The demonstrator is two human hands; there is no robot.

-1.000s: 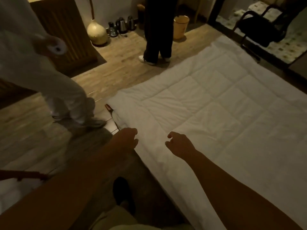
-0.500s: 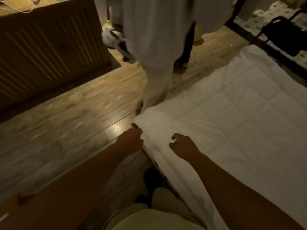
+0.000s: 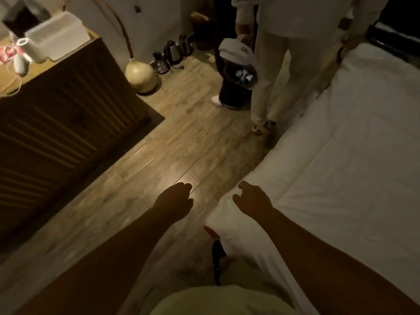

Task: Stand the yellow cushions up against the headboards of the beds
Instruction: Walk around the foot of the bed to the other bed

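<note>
No yellow cushion and no headboard were visible anywhere in this dim bedroom view, so which way the cushions lay from either hand could not be told, nor which hand was nearer to them. What did show was the foot corner of a bed [image 3: 341,178] covered in a white quilt, filling the right side of the view and running away toward the upper right. The right hand [image 3: 252,198] reached forward over that corner, fingers loosely curled and empty, hovering at the quilt's edge; whether it touched the fabric was unclear. The left hand [image 3: 175,200] was extended just beside it over the wooden floor [image 3: 181,144], also loosely curled and holding nothing. Ahead, a person in pale clothing [image 3: 291,64] stood close beside the bed, carrying a white headset [image 3: 238,62]. A ribbed wooden cabinet [image 3: 63,105] stood to the left, with a round pale vase [image 3: 141,77] and dark kettles [image 3: 172,53] on the floor near the wall. The cushions were probably out of frame, so locating them likely had to come first.
</note>
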